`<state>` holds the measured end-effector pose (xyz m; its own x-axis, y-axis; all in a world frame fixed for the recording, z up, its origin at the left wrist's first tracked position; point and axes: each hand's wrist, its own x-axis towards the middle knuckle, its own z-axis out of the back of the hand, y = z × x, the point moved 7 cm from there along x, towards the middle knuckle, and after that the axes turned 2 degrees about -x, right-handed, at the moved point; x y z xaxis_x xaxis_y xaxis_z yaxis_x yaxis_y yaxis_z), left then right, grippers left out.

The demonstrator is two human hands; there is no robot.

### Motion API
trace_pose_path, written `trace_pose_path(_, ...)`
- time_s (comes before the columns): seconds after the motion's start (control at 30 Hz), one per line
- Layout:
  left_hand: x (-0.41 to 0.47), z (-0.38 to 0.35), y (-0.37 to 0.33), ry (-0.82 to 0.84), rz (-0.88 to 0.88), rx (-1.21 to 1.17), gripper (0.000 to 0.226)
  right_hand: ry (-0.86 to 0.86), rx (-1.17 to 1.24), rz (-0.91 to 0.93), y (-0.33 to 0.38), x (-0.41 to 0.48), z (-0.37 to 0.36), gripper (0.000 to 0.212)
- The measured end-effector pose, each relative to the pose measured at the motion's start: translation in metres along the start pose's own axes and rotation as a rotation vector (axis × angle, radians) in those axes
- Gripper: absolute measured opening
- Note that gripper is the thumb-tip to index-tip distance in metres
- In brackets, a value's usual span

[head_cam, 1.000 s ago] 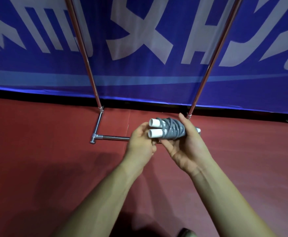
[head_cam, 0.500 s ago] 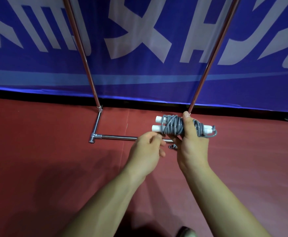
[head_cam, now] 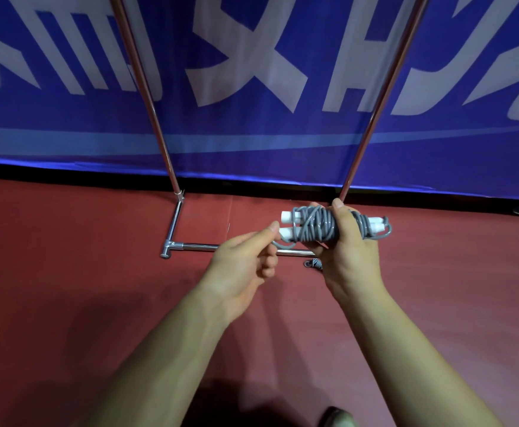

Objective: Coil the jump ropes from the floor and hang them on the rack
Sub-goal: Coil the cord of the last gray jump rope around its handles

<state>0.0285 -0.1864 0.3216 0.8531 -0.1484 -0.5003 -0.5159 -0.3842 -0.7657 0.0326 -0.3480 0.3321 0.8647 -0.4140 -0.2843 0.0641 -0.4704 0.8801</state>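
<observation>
Dim, soft shadows on floor (head_cam: 67,303) (wide-angle bending at edges)

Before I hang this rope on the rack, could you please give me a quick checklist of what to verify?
1. Bundle grip: right hand wraps the jump rope at its middle: ok.
2. Loose end: left hand pinches an untucked strand beside the white handles: not ok.
3. Reach: the rack stands just behind the hands: ok.
4. Hanging bar free: top of rack out of frame: cannot tell.
5. Other ropes collected: gray cord lies by the base bar: not ok.
</observation>
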Motion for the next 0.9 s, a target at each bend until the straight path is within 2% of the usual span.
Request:
trace_pose_path(0.1,-0.003,-0.009,0.005,0.105,0.15,-0.187,0.014,-0.012,0.029,-0.031,-0.003,0.001,0.002,0.018)
trace_pose_path(0.17,-0.004,-0.011,0.008,0.107,0.213,-0.278,0.004,-0.007,0.048,-0.024,-0.002,0.002,0.002,0.018)
trace_pose_path(0.23,-0.004,-0.011,0.009,0.068,0.224,-0.341,0.009,0.007,0.043,-0.013,-0.001,0.001,0.001,0.016)
trace_pose_path(0.37,-0.003,-0.01,0.006,-0.011,0.06,-0.26,0.005,0.065,0.072,-0.015,0.0,-0.002,-0.004,0.008)
trace_pose_path(0.47,-0.004,-0.003,0.006,-0.143,-0.079,-0.109,0.014,0.093,0.068,-0.006,0.0,-0.004,-0.009,0.008)
trace_pose_path(0.63,-0.006,0.008,-0.007,-0.291,-0.297,0.169,0.012,0.129,0.079,-0.012,-0.004,-0.007,-0.015,0.003)
trace_pose_path(0.77,-0.01,0.007,-0.023,-0.297,-0.432,0.275,0.02,0.129,0.114,-0.029,-0.005,-0.009,-0.018,0.003)
trace_pose_path(0.9,-0.008,0.009,-0.027,-0.261,-0.444,0.217,0.023,0.17,0.141,-0.032,-0.003,-0.012,-0.023,0.012)
